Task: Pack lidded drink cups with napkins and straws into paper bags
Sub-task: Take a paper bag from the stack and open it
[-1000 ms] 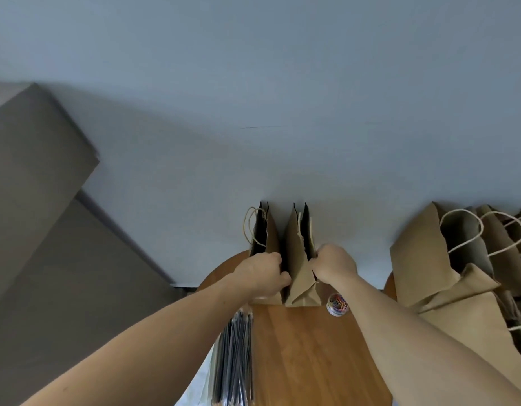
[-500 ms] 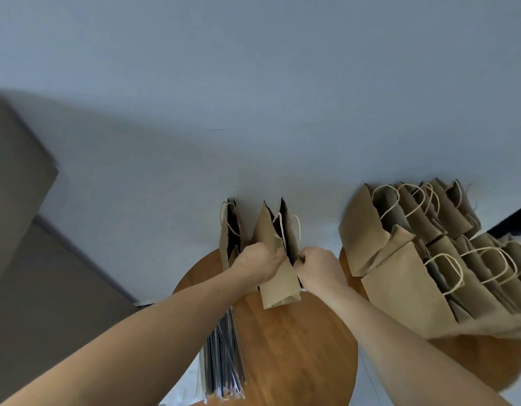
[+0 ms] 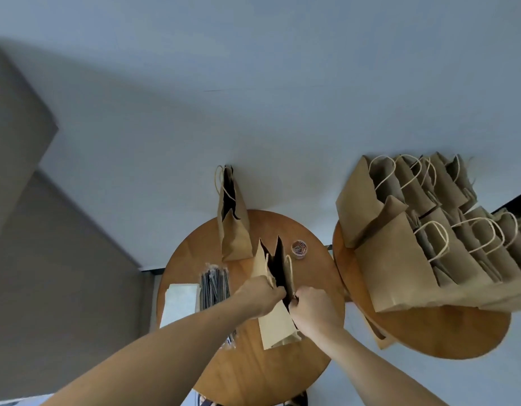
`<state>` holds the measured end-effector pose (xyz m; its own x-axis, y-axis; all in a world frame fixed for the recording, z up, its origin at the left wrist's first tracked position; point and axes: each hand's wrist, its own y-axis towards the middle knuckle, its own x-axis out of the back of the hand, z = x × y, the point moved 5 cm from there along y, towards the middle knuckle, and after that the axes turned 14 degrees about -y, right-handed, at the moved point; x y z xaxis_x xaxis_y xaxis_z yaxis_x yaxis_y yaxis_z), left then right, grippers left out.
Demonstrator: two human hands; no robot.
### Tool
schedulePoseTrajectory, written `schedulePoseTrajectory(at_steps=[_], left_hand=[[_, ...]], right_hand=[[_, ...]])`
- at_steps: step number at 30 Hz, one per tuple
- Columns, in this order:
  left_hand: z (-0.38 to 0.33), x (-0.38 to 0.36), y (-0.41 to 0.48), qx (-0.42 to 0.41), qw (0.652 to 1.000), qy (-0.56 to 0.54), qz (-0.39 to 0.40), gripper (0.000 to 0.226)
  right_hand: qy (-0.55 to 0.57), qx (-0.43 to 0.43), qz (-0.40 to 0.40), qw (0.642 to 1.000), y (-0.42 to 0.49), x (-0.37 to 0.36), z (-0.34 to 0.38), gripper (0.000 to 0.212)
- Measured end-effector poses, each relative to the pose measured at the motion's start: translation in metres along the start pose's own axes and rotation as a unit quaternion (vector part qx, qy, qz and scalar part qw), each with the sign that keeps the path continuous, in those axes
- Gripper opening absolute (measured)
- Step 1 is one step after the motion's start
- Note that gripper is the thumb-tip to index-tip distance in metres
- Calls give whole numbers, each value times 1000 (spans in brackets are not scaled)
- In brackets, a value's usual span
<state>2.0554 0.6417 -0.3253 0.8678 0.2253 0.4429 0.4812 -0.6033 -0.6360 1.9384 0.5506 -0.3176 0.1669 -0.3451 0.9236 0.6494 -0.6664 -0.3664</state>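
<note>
Hands: the left hand [image 3: 260,294] and the right hand [image 3: 312,310] are reaching in from the bottom of the frame and meeting at lower centre, either side of one bag's mouth.
Left fingers: they are curling over the left rim of the paper bag [image 3: 275,326] and pinching it; the fingertips are hidden behind the paper.
Right fingers: they are bunching together and pinching the right rim of the same bag, with the thumb pressing on the near side.
Held bag: it is leaning with its mouth parted into a dark narrow slit between the two hands, over the round wooden table [image 3: 253,370]; whether its base is touching the wood cannot be told.
Straws: a bundle of straws [image 3: 214,285] is lying on the table just left of the left wrist.
Napkins: a pale stack of napkins [image 3: 180,303] is lying beside the straws, at the table's left edge.
Clips: a small clear tub of paper clips [image 3: 299,249] is sitting just right of the held bag's top.
Second bag: another bag [image 3: 234,235] is standing upright at the far edge of the table, its mouth gaping.
Right side: a crowd of handled bags [image 3: 400,273] is leaning together on a second round table [image 3: 444,335].
Background: a pale wall [image 3: 253,98] is filling the upper frame.
</note>
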Motion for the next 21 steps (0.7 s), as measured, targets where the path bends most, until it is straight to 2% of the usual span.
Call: schedulePoseTrajectory(at_steps=[6, 11, 16, 21], left_hand=[[12, -31, -14, 60, 998, -7, -24, 39], [10, -32, -23, 106, 990, -7, -95, 31], [33, -14, -33, 163, 967, 6, -196, 19], [54, 1, -44, 165, 961, 162, -153, 8]], right_hand=[[43, 46, 53, 997, -5, -14, -18, 32], [52, 59, 8, 997, 9, -3, -20, 28], [-32, 50, -28, 998, 17, -1, -44, 14], [-51, 22, -41, 998, 24, 0, -72, 14]])
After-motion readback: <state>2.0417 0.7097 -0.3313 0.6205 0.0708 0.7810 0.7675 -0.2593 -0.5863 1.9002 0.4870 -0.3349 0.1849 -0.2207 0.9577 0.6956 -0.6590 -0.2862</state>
